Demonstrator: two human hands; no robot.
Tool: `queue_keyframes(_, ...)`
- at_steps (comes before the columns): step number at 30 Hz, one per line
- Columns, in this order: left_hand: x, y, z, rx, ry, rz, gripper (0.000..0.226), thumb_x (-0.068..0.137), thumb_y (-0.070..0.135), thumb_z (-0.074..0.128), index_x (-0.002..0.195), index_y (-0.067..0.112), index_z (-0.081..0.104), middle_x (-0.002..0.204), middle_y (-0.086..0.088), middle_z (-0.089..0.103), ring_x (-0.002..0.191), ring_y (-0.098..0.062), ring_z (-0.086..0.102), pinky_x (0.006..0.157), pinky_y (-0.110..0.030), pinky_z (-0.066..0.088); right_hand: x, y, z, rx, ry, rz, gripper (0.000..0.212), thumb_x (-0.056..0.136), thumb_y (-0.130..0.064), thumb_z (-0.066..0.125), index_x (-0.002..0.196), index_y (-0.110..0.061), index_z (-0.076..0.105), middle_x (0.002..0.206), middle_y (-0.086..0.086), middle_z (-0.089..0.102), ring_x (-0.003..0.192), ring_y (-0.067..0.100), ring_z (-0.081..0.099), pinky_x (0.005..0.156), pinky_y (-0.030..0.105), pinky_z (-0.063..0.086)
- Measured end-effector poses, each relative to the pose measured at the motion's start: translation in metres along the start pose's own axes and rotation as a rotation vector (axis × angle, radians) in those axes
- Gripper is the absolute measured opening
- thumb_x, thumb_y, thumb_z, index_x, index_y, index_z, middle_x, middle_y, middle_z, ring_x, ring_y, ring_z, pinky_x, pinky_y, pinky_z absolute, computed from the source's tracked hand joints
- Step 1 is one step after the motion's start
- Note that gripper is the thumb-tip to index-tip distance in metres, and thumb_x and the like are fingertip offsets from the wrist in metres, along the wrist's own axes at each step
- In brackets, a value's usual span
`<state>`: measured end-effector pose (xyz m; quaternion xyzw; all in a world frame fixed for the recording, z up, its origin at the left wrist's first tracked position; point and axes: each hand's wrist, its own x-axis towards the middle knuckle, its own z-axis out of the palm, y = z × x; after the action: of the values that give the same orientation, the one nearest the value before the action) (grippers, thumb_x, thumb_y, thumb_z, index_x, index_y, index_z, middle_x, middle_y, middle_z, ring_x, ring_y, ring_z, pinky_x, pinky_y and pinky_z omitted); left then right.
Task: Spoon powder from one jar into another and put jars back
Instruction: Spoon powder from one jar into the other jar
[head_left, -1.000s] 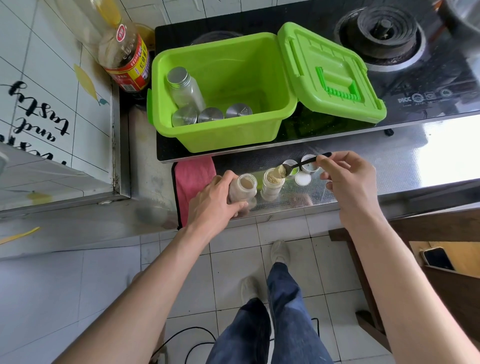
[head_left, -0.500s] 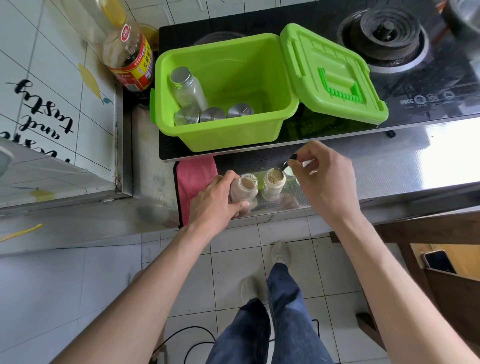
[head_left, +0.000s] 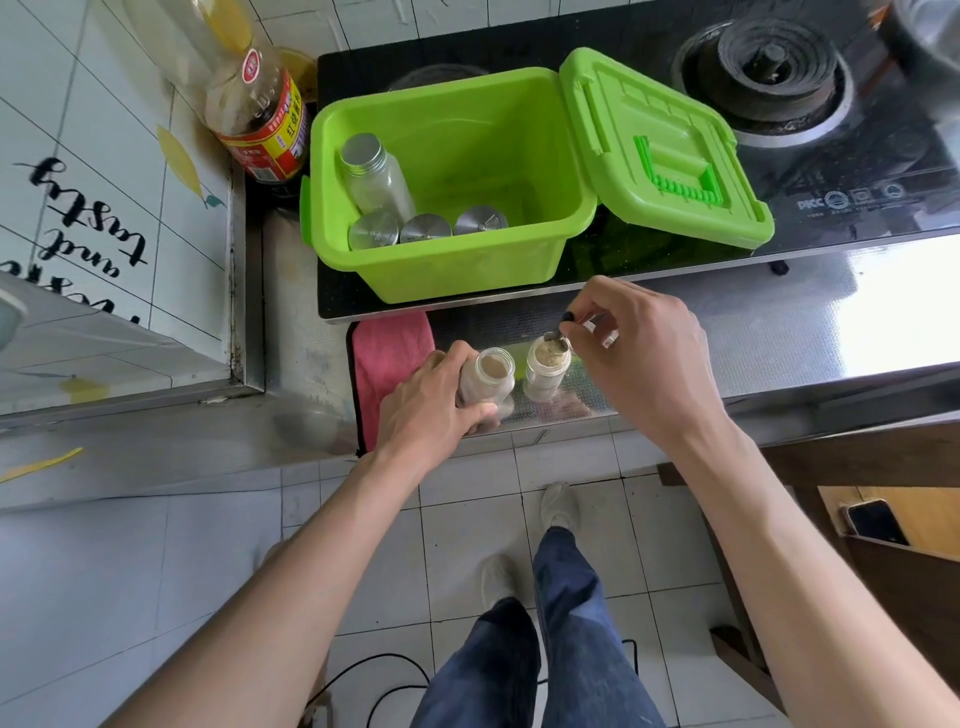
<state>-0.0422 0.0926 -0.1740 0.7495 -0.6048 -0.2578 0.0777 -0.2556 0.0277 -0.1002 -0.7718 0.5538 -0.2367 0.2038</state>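
our left hand (head_left: 431, 405) is wrapped round the left jar (head_left: 488, 382), fingers curled on its side, holding it upright on the steel counter (head_left: 805, 322) near the front edge. that jar has no lid and there's pale beige powder inside. our right hand (head_left: 644, 358) is pinching the dark handle of a small spoon (head_left: 558, 338) between thumb and fingertips, and the spoon's bowl sits right at the mouth of the right jar (head_left: 545, 369). that one is open too, packed nearly to the rim with yellowish powder, and stands just beside the left jar. can't tell if the two are touching. there's something small and shiny behind our right fingers, but too much of it is hidden to call.

a pink cloth (head_left: 389, 353) lies just left of our left hand. behind the jars a green plastic bin (head_left: 447, 270) sits on the black stovetop with its lid (head_left: 660, 150) flipped open to the right. inside it are a tall clear jar (head_left: 374, 176) with a metal cap, leaning, and three more metal-capped jars (head_left: 428, 228) in a row along the near wall. a big oil bottle (head_left: 260, 119) stands in the corner left of the bin, and a burner (head_left: 774, 67) is off to the right. down on the right a phone (head_left: 875, 522) lies on a wooden surface.
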Motion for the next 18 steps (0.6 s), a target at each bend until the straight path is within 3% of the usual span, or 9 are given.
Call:
queue_keyframes(11,-0.0005,0.0,0.0001,0.007,-0.005,0.003,0.047,0.088,0.054,0.074,0.121,0.037,0.046,0.115,0.013,0.058,0.091,-0.015,0.056,0.068,-0.033,0.04,0.0,0.001,-0.0002,0.03,-0.006,0.023,0.008,0.09,-0.025,0.071,0.086,-0.026,0.064,0.081,-0.014,0.067,0.073,0.008,0.063,0.059,0.028,0.049)
queue_keyframes(18,-0.0002,-0.0004,0.0017,0.002,-0.004,0.005,0.047,0.087,0.054,0.074,0.121,0.037,0.046,0.116,0.013,0.059,0.094,-0.018,0.06,0.068,-0.033,0.039,-0.0047,0.0014,0.0034,0.055,0.014,0.052,0.007,0.09,-0.026,0.07,0.086,-0.026,0.064,0.085,-0.014,0.069,0.072,0.007,0.063,0.061,0.034,0.054)
